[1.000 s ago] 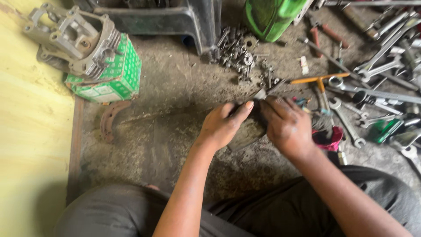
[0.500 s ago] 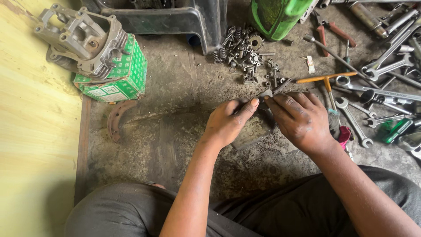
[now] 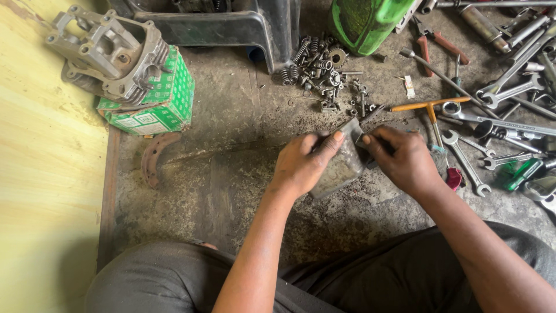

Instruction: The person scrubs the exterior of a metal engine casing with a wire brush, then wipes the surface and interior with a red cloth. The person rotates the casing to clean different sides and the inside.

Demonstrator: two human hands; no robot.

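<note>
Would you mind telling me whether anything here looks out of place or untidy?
Yes: the metal engine part sits tilted on the green box, and bolts and springs lie scattered loose on the floor.

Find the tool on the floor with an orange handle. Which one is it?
The T-handle wrench, just beyond the right hand. Its crossbar is orange; the spanners around it are bare grey metal, and the pliers have red grips.

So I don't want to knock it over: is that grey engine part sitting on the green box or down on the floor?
On the box: the engine part rests tilted atop the green box.
</note>
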